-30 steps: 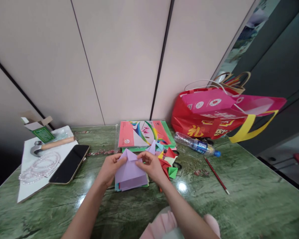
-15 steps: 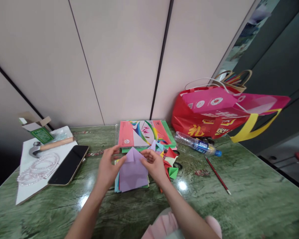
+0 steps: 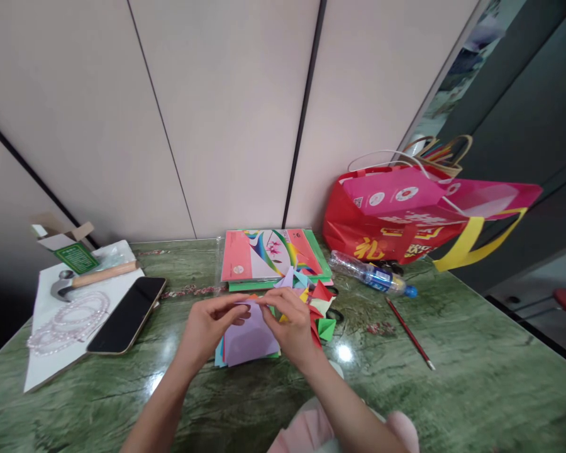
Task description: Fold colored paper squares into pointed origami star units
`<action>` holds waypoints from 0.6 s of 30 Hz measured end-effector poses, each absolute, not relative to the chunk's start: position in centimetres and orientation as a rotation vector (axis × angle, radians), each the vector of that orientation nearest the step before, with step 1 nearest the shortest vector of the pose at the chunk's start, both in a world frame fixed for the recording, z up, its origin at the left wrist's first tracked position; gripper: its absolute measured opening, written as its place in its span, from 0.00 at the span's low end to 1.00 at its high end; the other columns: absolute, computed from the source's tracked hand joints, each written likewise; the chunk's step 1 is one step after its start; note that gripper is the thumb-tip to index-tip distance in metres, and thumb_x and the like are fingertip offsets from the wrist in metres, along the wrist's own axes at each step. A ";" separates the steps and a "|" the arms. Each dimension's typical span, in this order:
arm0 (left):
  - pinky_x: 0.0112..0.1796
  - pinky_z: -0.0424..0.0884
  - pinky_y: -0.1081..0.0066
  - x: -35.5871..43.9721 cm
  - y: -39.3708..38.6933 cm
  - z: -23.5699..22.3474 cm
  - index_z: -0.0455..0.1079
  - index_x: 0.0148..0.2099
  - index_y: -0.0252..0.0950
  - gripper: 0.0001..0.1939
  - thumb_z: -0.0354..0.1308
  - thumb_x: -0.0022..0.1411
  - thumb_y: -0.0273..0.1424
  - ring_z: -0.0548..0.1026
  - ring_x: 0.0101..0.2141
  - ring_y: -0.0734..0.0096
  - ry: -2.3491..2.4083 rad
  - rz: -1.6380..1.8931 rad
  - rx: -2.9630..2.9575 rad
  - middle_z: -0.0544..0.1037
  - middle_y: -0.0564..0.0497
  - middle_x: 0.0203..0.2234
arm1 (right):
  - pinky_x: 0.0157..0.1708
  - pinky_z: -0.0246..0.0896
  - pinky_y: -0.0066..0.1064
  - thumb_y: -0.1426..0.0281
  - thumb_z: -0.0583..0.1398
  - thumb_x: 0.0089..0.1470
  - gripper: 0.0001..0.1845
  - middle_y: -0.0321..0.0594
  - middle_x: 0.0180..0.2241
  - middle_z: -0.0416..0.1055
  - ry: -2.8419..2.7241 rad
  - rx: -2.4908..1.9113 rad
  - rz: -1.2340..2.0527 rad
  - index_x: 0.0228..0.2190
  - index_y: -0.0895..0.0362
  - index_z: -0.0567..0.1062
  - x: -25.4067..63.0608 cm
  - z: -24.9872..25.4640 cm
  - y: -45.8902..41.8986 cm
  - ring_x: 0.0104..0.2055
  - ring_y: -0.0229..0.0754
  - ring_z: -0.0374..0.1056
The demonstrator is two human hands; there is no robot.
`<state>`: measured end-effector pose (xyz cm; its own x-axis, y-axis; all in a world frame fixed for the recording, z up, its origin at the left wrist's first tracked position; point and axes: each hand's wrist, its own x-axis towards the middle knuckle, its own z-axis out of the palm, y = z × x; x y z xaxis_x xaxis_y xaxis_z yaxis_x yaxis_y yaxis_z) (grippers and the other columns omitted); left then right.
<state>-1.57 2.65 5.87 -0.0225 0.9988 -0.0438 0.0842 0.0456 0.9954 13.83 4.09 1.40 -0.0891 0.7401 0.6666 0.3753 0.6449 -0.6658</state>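
Note:
A sheet of purple paper [image 3: 251, 340] lies over a stack of coloured paper [image 3: 221, 352] on the green marbled table. My left hand [image 3: 213, 324] pinches the sheet's top edge from the left, thumb against fingers. From the right, my right hand [image 3: 290, 318] grips the same edge close to the left fingertips. The fingers cover most of the sheet's upper part, so its folds there are hidden. Just right of my right hand sits a heap of folded paper pieces [image 3: 321, 305] in red, green, yellow and other colours.
Behind the hands lies a pack of coloured paper [image 3: 264, 255]. Leftward are a phone [image 3: 127, 314], a hammer [image 3: 94, 277], beaded strings [image 3: 70, 321] and a small green box [image 3: 75, 255]. A plastic bottle [image 3: 372, 274], a pencil [image 3: 410, 333] and a red bag [image 3: 382, 226] stand or lie rightward.
Both hands have come closer together at the top of the purple paper. The pointed folded top that showed between them is now tipped over or covered by the fingers.

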 end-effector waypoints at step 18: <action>0.36 0.71 0.68 -2.8 2.6 5.8 0.78 0.30 0.40 0.08 0.63 0.44 0.32 0.77 0.32 0.62 1.474 1.211 1.593 0.81 0.51 0.28 | 0.48 0.57 0.38 0.72 0.64 0.41 0.04 0.42 0.42 0.65 -1.437 -0.890 0.734 0.26 0.53 0.76 14.0 1.7 4.4 0.47 0.44 0.61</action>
<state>-2.77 2.59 5.80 -0.0561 0.9786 0.1982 0.3843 -0.1620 0.9089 14.02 4.39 1.74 0.0274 0.8617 0.5067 0.0938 0.5025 -0.8595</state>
